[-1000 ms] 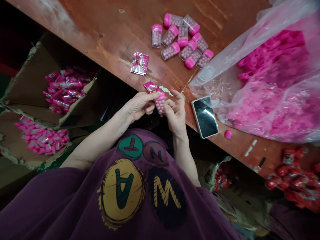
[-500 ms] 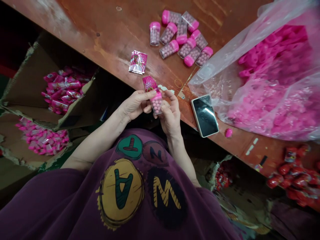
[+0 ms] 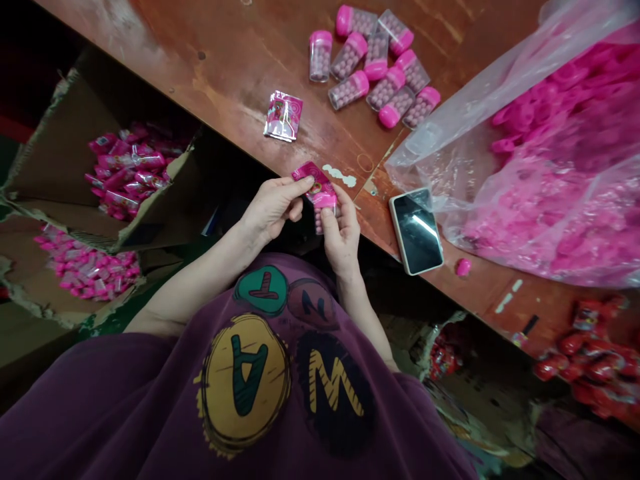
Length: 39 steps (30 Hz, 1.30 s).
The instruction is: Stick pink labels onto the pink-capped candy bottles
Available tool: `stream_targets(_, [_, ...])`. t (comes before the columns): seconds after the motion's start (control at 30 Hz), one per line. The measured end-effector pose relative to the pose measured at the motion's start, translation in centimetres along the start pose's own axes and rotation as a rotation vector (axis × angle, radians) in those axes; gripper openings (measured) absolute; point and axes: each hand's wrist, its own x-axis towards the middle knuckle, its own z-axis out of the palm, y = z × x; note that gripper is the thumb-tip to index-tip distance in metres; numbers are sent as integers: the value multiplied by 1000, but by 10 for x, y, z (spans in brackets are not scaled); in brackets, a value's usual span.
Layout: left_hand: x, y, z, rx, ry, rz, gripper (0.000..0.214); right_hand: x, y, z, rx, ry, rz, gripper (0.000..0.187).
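Note:
My right hand (image 3: 344,233) is closed around a small clear candy jar (image 3: 319,220) with a pink lid and pink candy balls inside. My left hand (image 3: 270,210) pinches a shiny pink printed wrapper (image 3: 309,173) between thumb and finger. The wrapper lies against the lid end of the jar and hides part of it; whether it encloses the lid I cannot tell. On the table just beyond my hands is a flat stack of similar wrappers (image 3: 283,117). Several more candy jars (image 3: 385,88) lie in a group farther back.
A phone (image 3: 417,231) lies right of my hands, beside a clear bag (image 3: 545,220) of pink plastic parts and a loose pink cap (image 3: 463,267). Red wrapped items (image 3: 595,353) sit far right. Cardboard boxes (image 3: 150,223) at left hold wrapped jars (image 3: 130,170) and bare jars (image 3: 90,267).
The wrapper has come down over the jar's lid end and now covers more of it. My left fingers have left the jar and hold the wrapper's edge. The view has shifted slightly.

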Motion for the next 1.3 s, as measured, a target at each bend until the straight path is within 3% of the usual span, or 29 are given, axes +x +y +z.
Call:
stream_targets(0.13, [-1,-2,0,-11,74,41,48,5,11,1,129,65,-8,54])
stream_targets(0.33, [1,2,-3,-25,157,32,50,7,10,-6,62,60,-93,55])
stream_targets(0.57, [0,-1,-1,-65,168,8,49,-2,1,11,70,87,-107,59])
stream_targets(0.87, [-3,-2,-1,-29,17,-4,50,-9,6,19,-8,118,-131,56])
stream_targets(1.1, [-3,-7,-1,64,-124,-85,59,-4,-2,15,241,0,63,72])
stream_targets(1.3, [-4,-8,-1,82,-179,-107,56,2,-2,7,331,-109,136,65])
